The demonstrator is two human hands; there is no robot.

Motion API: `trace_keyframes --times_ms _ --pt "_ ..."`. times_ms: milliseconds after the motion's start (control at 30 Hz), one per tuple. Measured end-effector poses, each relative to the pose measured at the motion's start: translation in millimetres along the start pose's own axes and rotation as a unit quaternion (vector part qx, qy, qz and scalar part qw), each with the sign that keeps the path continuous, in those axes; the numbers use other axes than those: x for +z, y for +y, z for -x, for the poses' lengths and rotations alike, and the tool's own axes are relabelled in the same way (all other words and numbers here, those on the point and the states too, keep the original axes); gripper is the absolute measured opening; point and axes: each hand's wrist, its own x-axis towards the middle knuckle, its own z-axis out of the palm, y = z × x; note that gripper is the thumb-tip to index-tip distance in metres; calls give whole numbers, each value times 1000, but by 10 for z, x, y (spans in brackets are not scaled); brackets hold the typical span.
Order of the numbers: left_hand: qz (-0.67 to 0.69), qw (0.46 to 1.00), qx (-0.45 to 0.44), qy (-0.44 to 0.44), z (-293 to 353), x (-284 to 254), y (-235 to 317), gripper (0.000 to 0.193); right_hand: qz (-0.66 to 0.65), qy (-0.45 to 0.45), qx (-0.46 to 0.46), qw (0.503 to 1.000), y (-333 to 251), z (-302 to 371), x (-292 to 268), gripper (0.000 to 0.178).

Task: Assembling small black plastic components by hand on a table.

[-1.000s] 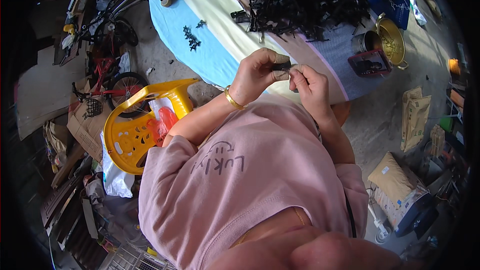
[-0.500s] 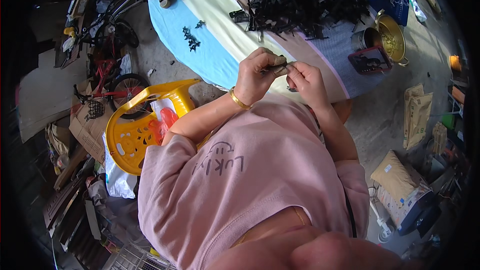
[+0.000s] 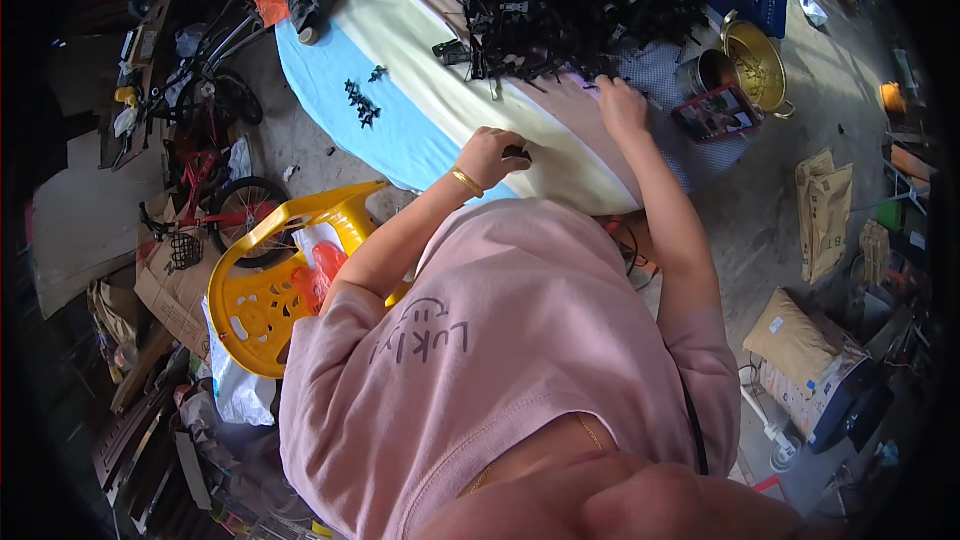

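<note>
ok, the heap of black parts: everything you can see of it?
The heap of black parts is a loose, irregular tangle of small dark pieces, plastic-looking, with thin ends poking out around its border. Single shapes are mostly too small to tell. It lies on the striped cloth, away from the person, and runs out of the picture's top edge. The right hand's grip is at its near edge; whether it touches, I can't tell.

Floor [image 3: 765, 205]: grey concrete is more brightly lit at upper right.
Table [image 3: 415, 100]: draped in striped cloth [image 3: 340, 65].
Chair [image 3: 275, 282]: yellow plastic, placed beside a red bicycle [image 3: 199, 176].
Cardboard [image 3: 168, 285]: seen left of the chair.
</note>
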Motion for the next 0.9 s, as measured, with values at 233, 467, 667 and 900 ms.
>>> trace_keyframes --times_ms 233,467,667,900 --pt "175 982 -70 2 -128 -183 328 49 -190 64 -83 976 -72 93 -241 11" --pt "639 749 -106 -138 -335 -245 471 76 -653 -11 -13 757 -739 545 -872 9" --pt "543 837 -28 -63 -160 -455 762 68 -731 -86 106 668 -853 626 -1121 9" --pt "513 857 -34 -34 -40 -587 814 62 -770 -249 135 572 -745 577 -1191 15"
